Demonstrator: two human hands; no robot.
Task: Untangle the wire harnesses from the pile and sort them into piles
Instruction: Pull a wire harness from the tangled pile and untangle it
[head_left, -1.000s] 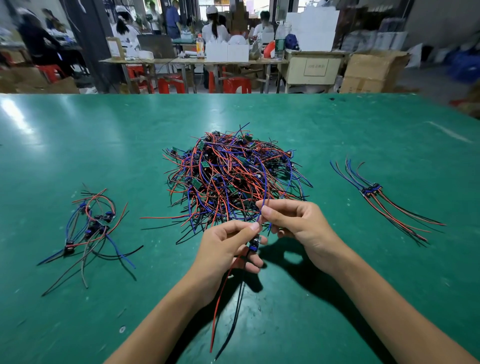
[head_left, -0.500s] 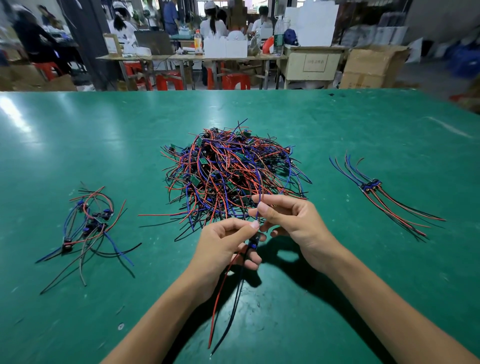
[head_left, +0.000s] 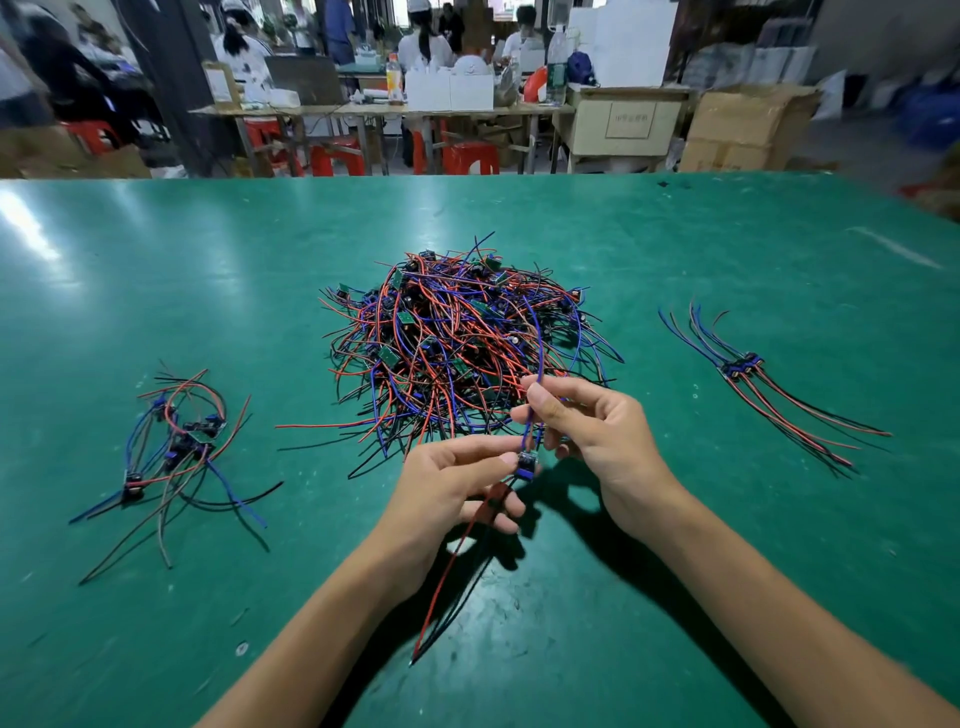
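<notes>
Landmark = the big tangled pile (head_left: 457, 353), mid green counter (head_left: 156, 270). Well left of the pile lay a small loose pile (head_left: 176, 447) of harnesses w/ red, blue & black wires, curled and splayed. Just in front of the pile, toward the person, the left hand (head_left: 447, 488) had its grip closed on one harness (head_left: 525, 464): thumb & fingertip pinching the small blue connector block, other fingers curled under. From that block a red and a black wire hung down toward the counter, ends near the left forearm. Just right of it, at the pile's near-right edge, the right hand (head_left: 592, 431) had its grip pinched on the same harness's blue wire, directly above the block; the wire ran up from the fingers, arcing over the pile's near edge. Hands almost touching, block betw. them. Well right of the pile lay a neat sorted bunch (head_left: 748, 379), connectors together, blue ends pointing away, red/black ends fanned toward the counter's right side.
</notes>
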